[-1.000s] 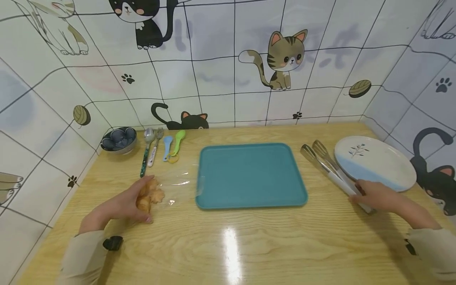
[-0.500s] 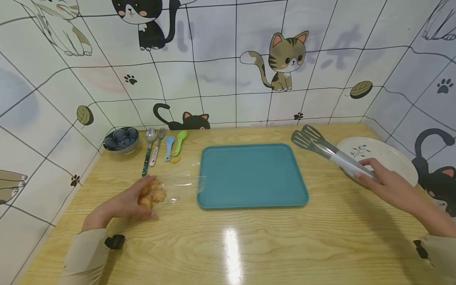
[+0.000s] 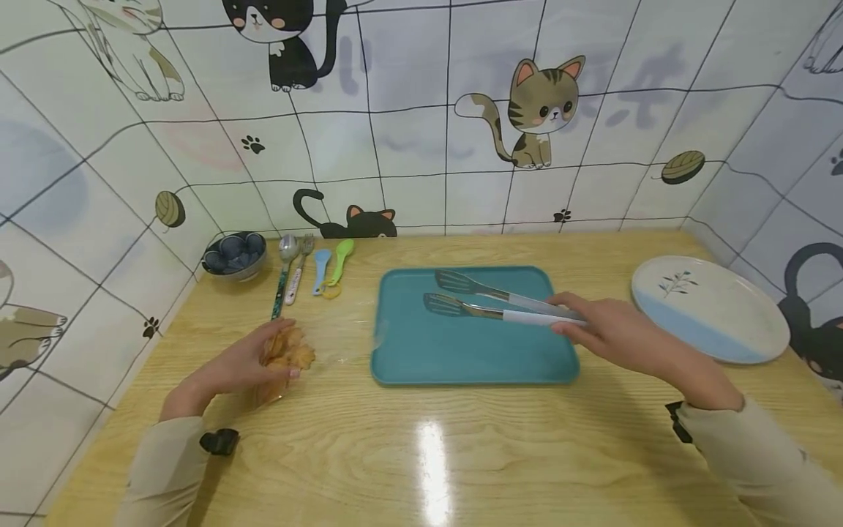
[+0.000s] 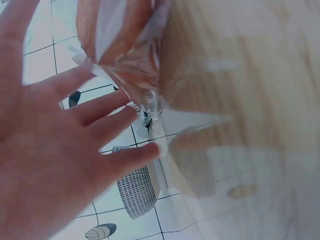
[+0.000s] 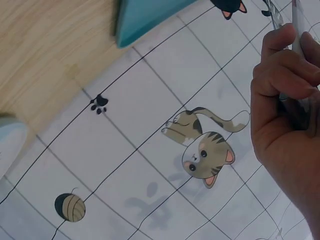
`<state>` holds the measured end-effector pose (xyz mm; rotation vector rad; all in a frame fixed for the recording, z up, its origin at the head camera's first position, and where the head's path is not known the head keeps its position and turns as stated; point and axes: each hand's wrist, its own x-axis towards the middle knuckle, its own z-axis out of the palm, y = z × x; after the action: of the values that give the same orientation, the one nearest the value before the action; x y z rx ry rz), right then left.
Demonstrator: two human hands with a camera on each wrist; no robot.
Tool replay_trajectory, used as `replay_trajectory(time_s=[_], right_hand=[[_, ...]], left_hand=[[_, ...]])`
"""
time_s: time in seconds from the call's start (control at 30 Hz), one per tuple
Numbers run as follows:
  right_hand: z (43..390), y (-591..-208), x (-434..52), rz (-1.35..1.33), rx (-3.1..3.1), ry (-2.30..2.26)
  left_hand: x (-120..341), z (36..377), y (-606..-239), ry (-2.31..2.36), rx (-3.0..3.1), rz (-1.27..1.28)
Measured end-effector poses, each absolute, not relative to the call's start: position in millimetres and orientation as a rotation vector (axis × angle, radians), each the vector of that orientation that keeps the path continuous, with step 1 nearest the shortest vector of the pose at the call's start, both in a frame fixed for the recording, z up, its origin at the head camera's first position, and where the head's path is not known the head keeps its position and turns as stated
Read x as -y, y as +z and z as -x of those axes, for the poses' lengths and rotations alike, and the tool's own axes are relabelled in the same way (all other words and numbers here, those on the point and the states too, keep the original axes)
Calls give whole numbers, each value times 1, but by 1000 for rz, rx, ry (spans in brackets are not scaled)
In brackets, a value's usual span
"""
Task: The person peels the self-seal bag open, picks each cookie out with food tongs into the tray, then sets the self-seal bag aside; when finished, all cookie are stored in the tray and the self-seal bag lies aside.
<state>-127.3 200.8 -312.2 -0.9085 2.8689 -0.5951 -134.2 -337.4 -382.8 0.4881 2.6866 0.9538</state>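
Currently grasping tongs (image 3: 527,318) by the pale handles in right grip (image 3: 619,333), with 2 slotted heads parted over the teal tray (image 3: 474,355); cannot tell if touching it. Resting left grip (image 3: 238,366) against bagged bread (image 3: 298,355), left of tray on the wooden surface (image 3: 356,454), with fingers spread and fairly straight, so released rather than clenched. Beyond bread: metal spoon (image 3: 283,277), fork (image 3: 299,271), blue spoon (image 3: 321,263), green spoon (image 3: 341,260), plus dark bowl (image 3: 242,275) at far left. Right of tray, near right grip: white-and-blue plate (image 3: 718,322).
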Motion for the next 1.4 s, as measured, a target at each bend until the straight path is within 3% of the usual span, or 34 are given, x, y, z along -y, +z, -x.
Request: replay_trajectory(time_s=[0.67, 1.4], right_hand=[[153, -313, -135, 1125, -2606, -789], [174, -308, -79, 1125, -2461, -688]], left_hand=[[326, 134, -377, 983, -2808, -492], [347, 130, -384, 1043, -2513, -500]])
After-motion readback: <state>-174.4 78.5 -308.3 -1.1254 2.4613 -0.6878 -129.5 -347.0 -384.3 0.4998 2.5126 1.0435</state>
